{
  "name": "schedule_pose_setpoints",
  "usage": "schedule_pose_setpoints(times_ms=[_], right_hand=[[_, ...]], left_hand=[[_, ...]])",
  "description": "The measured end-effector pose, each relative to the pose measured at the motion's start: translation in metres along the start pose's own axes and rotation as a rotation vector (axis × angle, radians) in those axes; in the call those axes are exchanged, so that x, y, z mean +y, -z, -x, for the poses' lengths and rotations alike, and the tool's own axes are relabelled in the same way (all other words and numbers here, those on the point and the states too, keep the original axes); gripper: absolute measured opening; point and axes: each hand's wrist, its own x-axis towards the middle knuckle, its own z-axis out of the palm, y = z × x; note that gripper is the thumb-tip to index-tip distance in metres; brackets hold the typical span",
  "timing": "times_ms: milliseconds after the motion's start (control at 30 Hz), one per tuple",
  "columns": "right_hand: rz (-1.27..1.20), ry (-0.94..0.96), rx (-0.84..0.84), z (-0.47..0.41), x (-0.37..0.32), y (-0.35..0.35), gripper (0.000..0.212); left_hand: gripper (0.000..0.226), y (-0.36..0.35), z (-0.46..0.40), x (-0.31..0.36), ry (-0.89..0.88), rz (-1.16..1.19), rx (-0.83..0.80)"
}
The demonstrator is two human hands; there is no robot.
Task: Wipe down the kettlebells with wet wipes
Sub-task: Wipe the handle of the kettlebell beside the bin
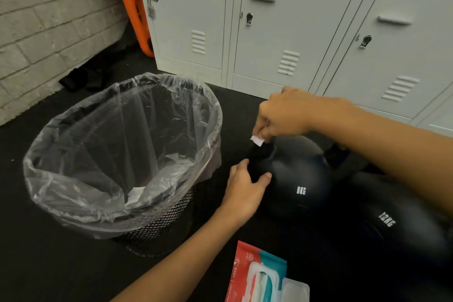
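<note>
A black kettlebell marked 8KG (297,174) stands on the dark floor at centre right. My right hand (282,115) hovers over its handle and pinches a small white wet wipe (257,140) against it. My left hand (245,186) grips the kettlebell's left side, thumb and fingers curled round it. A second black kettlebell marked 12KG (397,228) sits just to the right and nearer, partly under my right forearm. The red and teal wet wipes pack (259,274) lies at the bottom edge with its lid flipped open.
A black mesh bin (171,213) lined with a clear plastic bag stands left of the kettlebells, with a white wipe at its bottom. Grey lockers (294,32) run along the back. A brick wall (49,32) and an orange object (132,2) are at the far left.
</note>
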Motion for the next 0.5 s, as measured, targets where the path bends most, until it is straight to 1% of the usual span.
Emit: schedule_pose_setpoints(times_ms=[100, 167, 267, 400, 500], right_hand=[[-0.323, -0.059, 0.09, 0.013, 0.022, 0.0, 0.025], [-0.467, -0.098, 0.154, 0.026, 0.036, -0.004, 0.024], [-0.548, -0.165, 0.212, 0.048, 0.058, -0.013, 0.029], [-0.66, -0.177, 0.215, 0.063, 0.074, -0.02, 0.026], [-0.587, -0.145, 0.268, 0.05, 0.06, -0.023, 0.029]], left_hand=[[0.072, 0.001, -0.004, 0.005, -0.04, 0.02, 0.036], [0.073, 0.003, -0.006, 0.008, -0.083, 0.016, 0.039], [0.071, 0.005, -0.005, 0.015, -0.168, -0.003, 0.017], [0.073, 0.008, -0.005, 0.019, -0.217, 0.008, -0.011], [0.068, 0.01, -0.007, 0.018, -0.212, 0.014, 0.001]])
